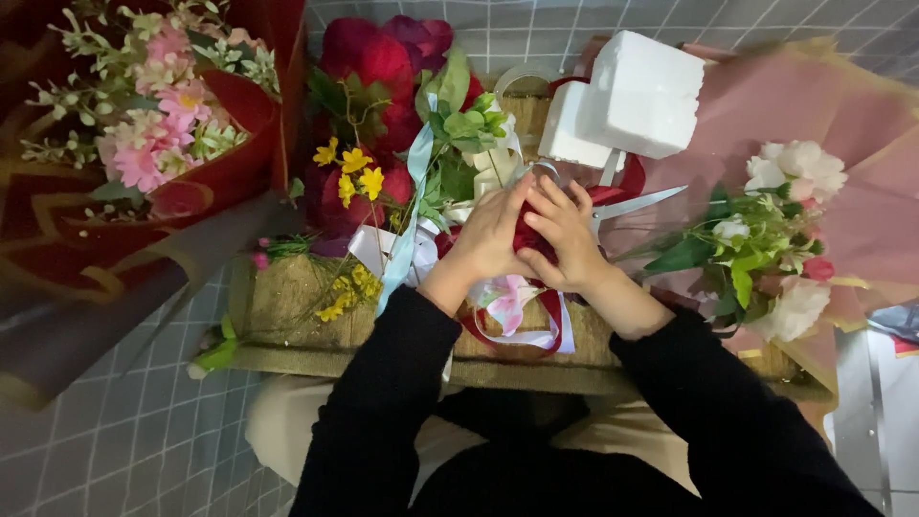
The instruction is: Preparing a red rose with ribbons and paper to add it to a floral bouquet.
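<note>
Red flower (pixel 529 236): dark red, bunched, pinched between both hands' fingers, above the bench.
Ribbon (pixel 536 337): red-and-white loops hanging below it.

A low burlap-covered board (pixel 287 306) spans mid-frame over the grey tiled floor (pixel 124 440). On it lie red flowers (pixel 378 67), yellow sprigs (pixel 352 168), ribbons (pixel 522 330), scissors (pixel 632 203), white foam blocks (pixel 637 96).
</note>
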